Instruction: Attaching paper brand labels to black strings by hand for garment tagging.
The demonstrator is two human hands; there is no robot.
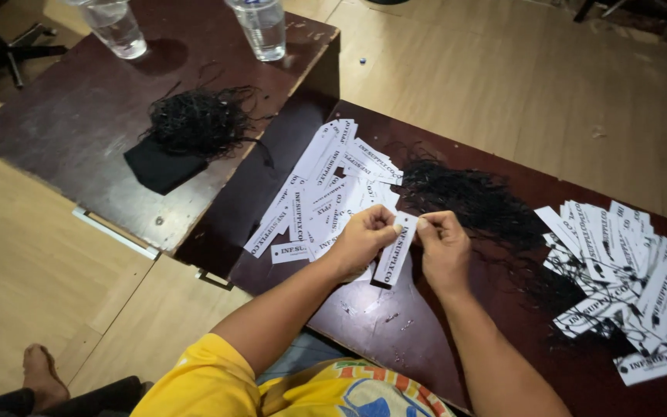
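Note:
My left hand [362, 238] and my right hand [445, 245] pinch the top end of one white paper tag [394, 255] between them, above a dark brown table [395, 324]. A loose pile of white printed tags [326, 193] lies just beyond my left hand. A tangle of thin black strings [476, 197] lies beyond my right hand. At the right sits a heap of tags with black strings through them [631, 282].
A second dark table [55, 116] stands at the upper left with another bundle of black strings [194, 123] on a black cloth, plus two clear plastic bottles [260, 27]. A bare foot [40, 374] rests on the wooden floor at the lower left.

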